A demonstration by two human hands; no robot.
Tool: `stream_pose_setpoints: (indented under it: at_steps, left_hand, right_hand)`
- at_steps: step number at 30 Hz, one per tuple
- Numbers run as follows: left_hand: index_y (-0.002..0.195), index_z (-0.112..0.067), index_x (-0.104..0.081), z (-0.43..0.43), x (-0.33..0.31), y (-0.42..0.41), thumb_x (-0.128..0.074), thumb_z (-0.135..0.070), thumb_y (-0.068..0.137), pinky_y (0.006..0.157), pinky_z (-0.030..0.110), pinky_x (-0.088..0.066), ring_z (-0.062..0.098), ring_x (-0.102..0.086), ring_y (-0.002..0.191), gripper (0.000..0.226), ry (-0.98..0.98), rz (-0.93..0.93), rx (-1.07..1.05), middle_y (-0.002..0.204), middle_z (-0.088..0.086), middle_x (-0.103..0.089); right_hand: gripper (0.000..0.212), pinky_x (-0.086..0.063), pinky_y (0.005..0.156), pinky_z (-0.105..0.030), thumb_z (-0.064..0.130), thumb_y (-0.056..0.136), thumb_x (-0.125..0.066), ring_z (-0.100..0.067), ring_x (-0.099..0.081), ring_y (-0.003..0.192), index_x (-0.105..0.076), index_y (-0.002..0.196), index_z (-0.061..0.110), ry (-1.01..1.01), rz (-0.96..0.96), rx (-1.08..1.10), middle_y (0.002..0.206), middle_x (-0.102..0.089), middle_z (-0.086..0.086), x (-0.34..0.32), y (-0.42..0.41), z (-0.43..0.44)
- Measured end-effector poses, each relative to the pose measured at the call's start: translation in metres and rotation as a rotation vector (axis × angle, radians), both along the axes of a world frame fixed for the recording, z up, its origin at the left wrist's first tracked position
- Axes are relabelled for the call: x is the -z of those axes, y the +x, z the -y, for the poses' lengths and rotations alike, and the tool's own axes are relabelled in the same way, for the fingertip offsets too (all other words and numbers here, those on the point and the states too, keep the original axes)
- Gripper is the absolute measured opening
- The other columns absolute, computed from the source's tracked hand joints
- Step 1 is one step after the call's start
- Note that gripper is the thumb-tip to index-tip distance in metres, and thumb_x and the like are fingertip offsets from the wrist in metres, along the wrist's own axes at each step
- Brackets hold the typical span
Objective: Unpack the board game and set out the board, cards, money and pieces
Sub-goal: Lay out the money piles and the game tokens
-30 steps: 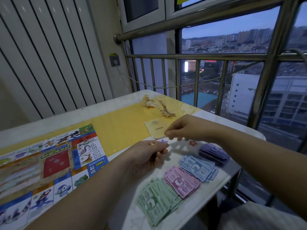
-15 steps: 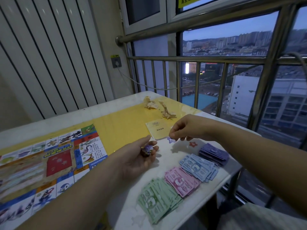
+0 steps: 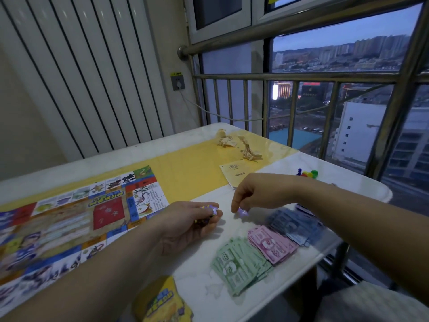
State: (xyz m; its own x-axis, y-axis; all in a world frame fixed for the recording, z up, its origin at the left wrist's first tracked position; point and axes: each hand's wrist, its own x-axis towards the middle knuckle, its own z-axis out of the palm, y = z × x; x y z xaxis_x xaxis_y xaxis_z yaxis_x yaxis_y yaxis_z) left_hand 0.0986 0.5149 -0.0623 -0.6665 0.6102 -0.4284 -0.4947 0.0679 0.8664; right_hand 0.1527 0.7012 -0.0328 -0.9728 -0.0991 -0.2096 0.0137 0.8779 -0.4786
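This is looking like the glazed balcony of a high-rise home. Behind the table [image 3: 343,175], a stainless-steel railing [image 3: 301,76] is running in front of the windows [image 3: 336,31], and beyond them city blocks [image 3: 371,47] are stretching out below under a dusk sky. Left of the table, ribbed wall panelling [image 3: 81,77] is rising, with a wall socket [image 3: 178,82] beside it feeding a cable [image 3: 220,116]. On the table, a game board [image 3: 69,219] is lying spread beside a yellow cloth [image 3: 192,168].

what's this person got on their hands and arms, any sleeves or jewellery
No sleeves show: the left forearm and right forearm are bare right to the frame's edge. The left hand and right hand are ungloved. I can make out no ring, watch or bracelet, though the picture is dim and a little blurred.
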Motion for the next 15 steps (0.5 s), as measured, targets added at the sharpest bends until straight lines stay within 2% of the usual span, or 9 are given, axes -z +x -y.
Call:
stream_pose_setpoints:
  at_steps: [3, 5, 7, 10, 13, 15]
  left_hand:
    - [0.095, 0.005, -0.063, 0.0, 0.004, 0.003, -0.055, 0.004, 0.09, 0.049, 0.02, -0.055, 0.012, -0.06, 0.048, 0.01, -0.034, -0.059, -0.01, 0.064, 0.013, -0.066]
    - [0.093, 0.005, -0.063, 0.0, 0.005, 0.004, -0.055, 0.004, 0.09, 0.046, 0.018, -0.052, 0.011, -0.06, 0.046, 0.009, -0.043, -0.079, -0.02, 0.06, 0.012, -0.066]
    - [0.092, 0.005, -0.063, 0.0, 0.007, 0.005, -0.055, 0.004, 0.089, 0.044, 0.017, -0.051, 0.009, -0.059, 0.045, 0.008, -0.039, -0.082, -0.03, 0.058, 0.01, -0.066]
    - [0.088, 0.002, -0.065, -0.001, 0.008, 0.005, -0.058, 0.002, 0.088, 0.046, 0.016, -0.05, 0.008, -0.058, 0.049, 0.007, -0.028, -0.091, -0.026, 0.067, 0.01, -0.066]
    - [0.085, 0.001, -0.067, -0.003, 0.008, 0.006, -0.057, -0.001, 0.089, 0.048, 0.016, -0.051, 0.009, -0.056, 0.052, 0.011, -0.018, -0.094, 0.022, 0.068, 0.01, -0.062]
    - [0.089, 0.002, -0.067, -0.004, 0.007, 0.008, -0.055, -0.001, 0.09, 0.049, 0.017, -0.052, 0.01, -0.056, 0.052, 0.012, -0.015, -0.066, 0.051, 0.069, 0.01, -0.061]
  right_hand:
    - [0.017, -0.039, 0.061, -0.007, 0.015, 0.092, -0.058, 0.006, -0.052, 0.064, -0.071, 0.102, 0.019, 0.064, -0.032, -0.052, 0.089, -0.065, 0.011, 0.008, -0.001, 0.005]
    - [0.012, -0.037, 0.056, -0.003, 0.015, 0.089, -0.063, 0.016, -0.049, 0.06, -0.07, 0.099, 0.017, 0.071, -0.101, -0.051, 0.087, -0.062, 0.011, 0.016, -0.002, 0.006]
    - [0.01, -0.037, 0.059, -0.001, 0.019, 0.088, -0.065, 0.02, -0.047, 0.062, -0.07, 0.097, 0.017, 0.052, -0.21, -0.027, 0.084, -0.06, 0.015, 0.018, -0.002, 0.006]
    - [0.016, -0.043, 0.063, -0.004, 0.026, 0.09, -0.063, 0.012, -0.054, 0.068, -0.07, 0.1, 0.017, -0.15, -0.293, 0.058, 0.082, -0.062, 0.018, 0.009, -0.002, 0.008]
    - [0.016, -0.05, 0.064, -0.017, 0.03, 0.085, -0.068, -0.005, -0.061, 0.07, -0.071, 0.09, 0.016, -0.359, -0.126, 0.104, 0.08, -0.069, 0.002, 0.007, -0.002, 0.013]
    - [0.012, -0.05, 0.062, -0.018, 0.024, 0.083, -0.071, -0.009, -0.061, 0.068, -0.07, 0.084, 0.012, -0.428, -0.053, 0.133, 0.076, -0.069, -0.003, 0.01, -0.002, 0.015]
